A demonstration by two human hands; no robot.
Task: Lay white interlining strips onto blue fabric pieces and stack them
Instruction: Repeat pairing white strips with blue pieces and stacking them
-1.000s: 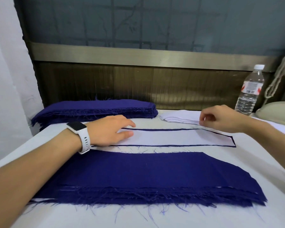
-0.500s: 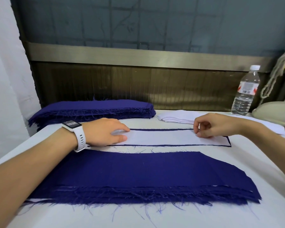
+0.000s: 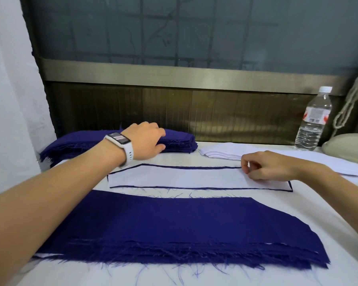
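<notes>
On white table, left fingers grip blue stack; right fingers pinch interlining strip.

interlining strip behind fabric stack, bottle right

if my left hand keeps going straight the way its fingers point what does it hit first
The far stack of blue fabric pieces. The left hand points at its near edge, with the fingers over its top. Whether they touch it yet is unclear.
</notes>
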